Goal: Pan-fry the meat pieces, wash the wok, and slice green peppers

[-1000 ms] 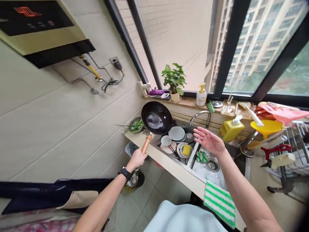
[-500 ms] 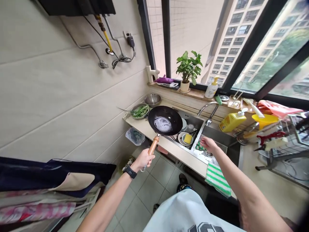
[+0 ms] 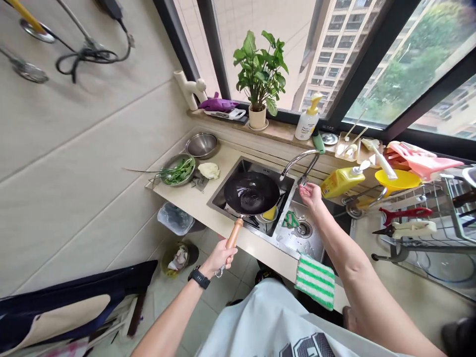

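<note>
My left hand (image 3: 221,257) is closed round the wooden handle (image 3: 234,233) of a black wok (image 3: 252,192), held level over the left basin of the steel sink (image 3: 223,187). Dishes and a yellow sponge (image 3: 269,213) show under the wok's rim. My right hand (image 3: 311,194) is raised just under the spout of the curved tap (image 3: 299,159), fingers curled together near it; whether it touches the spout is unclear. A green scrubber (image 3: 289,219) lies in the right basin by the drain (image 3: 304,228).
A green-striped cloth (image 3: 315,280) hangs over the counter's front edge. A bowl of greens (image 3: 178,170) and an empty steel bowl (image 3: 201,145) stand left of the sink. Yellow detergent bottle (image 3: 342,181), potted plant (image 3: 258,79), pump bottle (image 3: 308,121) and a dish rack (image 3: 431,218) lie behind and right.
The wok has come down from a raised tilt to level over the left basin. My right hand rose from the right basin to the tap spout. The view has moved closer.
</note>
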Available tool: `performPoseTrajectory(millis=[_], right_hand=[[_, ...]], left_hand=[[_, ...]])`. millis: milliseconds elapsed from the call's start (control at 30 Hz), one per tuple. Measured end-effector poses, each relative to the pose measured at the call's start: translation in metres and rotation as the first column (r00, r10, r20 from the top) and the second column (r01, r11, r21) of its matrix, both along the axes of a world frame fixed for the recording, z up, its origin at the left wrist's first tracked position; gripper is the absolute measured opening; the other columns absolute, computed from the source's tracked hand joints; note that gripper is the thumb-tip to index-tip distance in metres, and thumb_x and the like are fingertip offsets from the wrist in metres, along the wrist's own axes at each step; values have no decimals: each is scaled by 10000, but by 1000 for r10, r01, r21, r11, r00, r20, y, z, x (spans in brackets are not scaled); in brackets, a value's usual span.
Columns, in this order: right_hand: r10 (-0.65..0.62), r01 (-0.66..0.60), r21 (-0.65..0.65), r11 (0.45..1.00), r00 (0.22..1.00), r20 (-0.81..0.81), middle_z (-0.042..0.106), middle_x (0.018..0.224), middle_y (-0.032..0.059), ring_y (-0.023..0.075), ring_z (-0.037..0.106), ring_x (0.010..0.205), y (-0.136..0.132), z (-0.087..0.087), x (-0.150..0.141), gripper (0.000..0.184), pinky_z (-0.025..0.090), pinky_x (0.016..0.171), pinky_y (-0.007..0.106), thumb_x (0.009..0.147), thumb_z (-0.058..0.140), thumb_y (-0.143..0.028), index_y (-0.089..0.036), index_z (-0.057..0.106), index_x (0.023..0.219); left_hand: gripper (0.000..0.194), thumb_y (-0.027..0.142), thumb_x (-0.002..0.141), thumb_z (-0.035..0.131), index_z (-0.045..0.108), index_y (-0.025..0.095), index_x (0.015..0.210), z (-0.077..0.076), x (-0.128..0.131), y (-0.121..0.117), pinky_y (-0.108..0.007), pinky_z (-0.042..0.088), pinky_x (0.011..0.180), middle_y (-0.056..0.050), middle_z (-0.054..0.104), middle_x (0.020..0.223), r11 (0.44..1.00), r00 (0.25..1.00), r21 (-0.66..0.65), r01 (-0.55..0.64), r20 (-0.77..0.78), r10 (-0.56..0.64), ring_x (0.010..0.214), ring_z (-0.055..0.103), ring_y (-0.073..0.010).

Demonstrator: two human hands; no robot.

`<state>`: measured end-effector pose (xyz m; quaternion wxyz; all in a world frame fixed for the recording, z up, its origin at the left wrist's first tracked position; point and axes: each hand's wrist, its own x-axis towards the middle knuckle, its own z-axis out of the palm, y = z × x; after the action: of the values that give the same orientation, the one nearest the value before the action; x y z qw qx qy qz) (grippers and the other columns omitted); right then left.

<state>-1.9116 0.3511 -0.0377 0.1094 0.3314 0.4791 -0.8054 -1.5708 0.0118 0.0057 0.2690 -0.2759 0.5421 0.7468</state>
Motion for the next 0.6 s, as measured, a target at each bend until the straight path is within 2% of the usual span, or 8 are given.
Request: performPoseTrajectory(millis=[100,233,433,533,600], right_hand=[[44,-40,-78,996,998,49,694,892,88,155,710,771,12,8,2,25,625,596,202,886,557,-197,-215,561,904],[65,-59,-84,995,996,62,694,903,92,169,725,839,12,17,5,55,631,630,208,870,570,-168,-200,566,914],[70,-65,-51,997,992,104,676,868,87,176,722,816,6,26,4,96,625,602,215,859,585,-127,-192,555,922],[82,-79,-36,996,991,107,675,855,77,168,715,787,6,27,3,118,622,591,214,848,606,-113,-195,564,922],[83,-80,-31,996,991,103,681,848,71,170,714,787,6,28,4,134,627,583,225,845,600,-97,-199,573,927]], left_hand=[[440,391,678,784,432,220,880,-11,-12,7,-166,310,369,133,418,495,999,999,-23,30,11,-30,377,351,-42],[459,400,665,795,436,220,888,-20,-22,10,-168,311,365,140,408,463,997,998,-49,67,21,-66,372,357,-50],[463,388,663,815,447,216,883,-25,-16,7,-150,258,369,139,402,504,991,997,125,36,70,-45,368,327,-27],[443,356,671,818,450,212,873,-21,-18,7,-142,230,376,144,377,512,976,994,217,6,104,-30,367,312,-18],[419,330,677,809,450,210,858,-16,-27,7,-143,235,377,141,372,507,975,993,224,1,113,-27,371,313,-18]])
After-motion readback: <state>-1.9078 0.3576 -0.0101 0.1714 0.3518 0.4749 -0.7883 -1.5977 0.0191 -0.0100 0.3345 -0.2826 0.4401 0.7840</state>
